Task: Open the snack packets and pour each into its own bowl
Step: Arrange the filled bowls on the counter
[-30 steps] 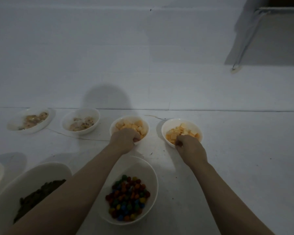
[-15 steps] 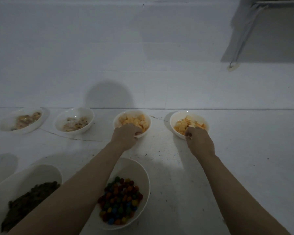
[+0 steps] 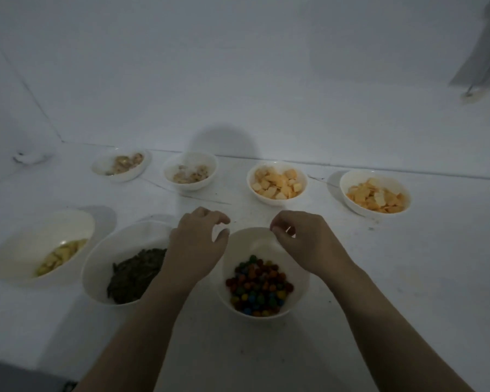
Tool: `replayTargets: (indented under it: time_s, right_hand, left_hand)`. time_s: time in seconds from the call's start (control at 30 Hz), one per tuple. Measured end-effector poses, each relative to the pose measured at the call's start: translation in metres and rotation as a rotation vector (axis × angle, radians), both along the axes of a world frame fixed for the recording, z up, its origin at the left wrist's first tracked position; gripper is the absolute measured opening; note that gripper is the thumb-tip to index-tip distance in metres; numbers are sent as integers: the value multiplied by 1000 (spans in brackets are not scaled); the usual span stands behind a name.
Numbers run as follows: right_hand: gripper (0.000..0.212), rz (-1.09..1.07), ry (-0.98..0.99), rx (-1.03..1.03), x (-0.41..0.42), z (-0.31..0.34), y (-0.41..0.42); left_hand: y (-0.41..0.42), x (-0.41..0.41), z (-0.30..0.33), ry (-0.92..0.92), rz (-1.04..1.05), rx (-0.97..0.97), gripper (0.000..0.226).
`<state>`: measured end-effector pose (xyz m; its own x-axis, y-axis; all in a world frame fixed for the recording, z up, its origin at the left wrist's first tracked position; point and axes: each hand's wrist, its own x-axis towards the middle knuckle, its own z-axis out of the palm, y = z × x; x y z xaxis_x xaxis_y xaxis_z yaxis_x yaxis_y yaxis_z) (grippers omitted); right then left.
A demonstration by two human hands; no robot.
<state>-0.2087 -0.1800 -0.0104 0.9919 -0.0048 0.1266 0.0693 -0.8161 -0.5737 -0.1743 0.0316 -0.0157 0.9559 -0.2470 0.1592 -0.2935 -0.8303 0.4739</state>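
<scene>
Head view, going left to right: there's a white bowl (image 3: 26, 244) with a few pale yellow pieces in it at the far left of the desk (image 3: 408, 278), then a bigger bowl of dark shredded stuff (image 3: 111, 256) just beside it. Behind those, near the wall, sit two small bowls of beige bits (image 3: 108, 168) (image 3: 191, 171). The left hand (image 3: 195, 250) hovers in the gap between the dark bowl and the candy bowl (image 3: 249, 241), fingers loosely curled, holding nothing. That bowl has colourful round candies heaped at its near side. The right hand (image 3: 303, 244) is over its far right rim, fingers bent, thumb and forefinger close together, and honestly I can't tell if it's pinching something tiny. Further back right are two bowls of orange cracker squares (image 3: 277, 181) (image 3: 376, 193). No packets visible anywhere, so pouring looks done. Main risk I'd guess: a wrist clipping the candy bowl's rim, tipping it and sending candies rolling off.
</scene>
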Motion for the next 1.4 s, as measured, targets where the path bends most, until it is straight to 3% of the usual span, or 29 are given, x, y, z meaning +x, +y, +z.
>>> replayTargets:
  time_s: [0.2, 0.43, 0.73, 1.0, 1.3, 1.4]
  right_hand:
    - [23, 171, 208, -22, -17, -3, 58]
    - [40, 229, 355, -208, -33, -14, 100]
    - [25, -88, 285, -380, -50, -6, 83]
    - [23, -331, 318, -303, -75, -8, 30]
    - [27, -339, 328, -262, -87, -7, 16]
    - [27, -343, 123, -274, -85, 0, 27]
  left_hand:
    - [35, -24, -16, 192, 212, 153, 37]
    - [54, -30, -25, 131, 279, 115, 27]
    - [46, -20, -31, 115, 1, 89, 30]
    - [17, -21, -34, 90, -195, 15, 36]
    - [5, -21, -36, -16, -298, -32, 32]
    - [13, -23, -35, -110, -335, -4, 37]
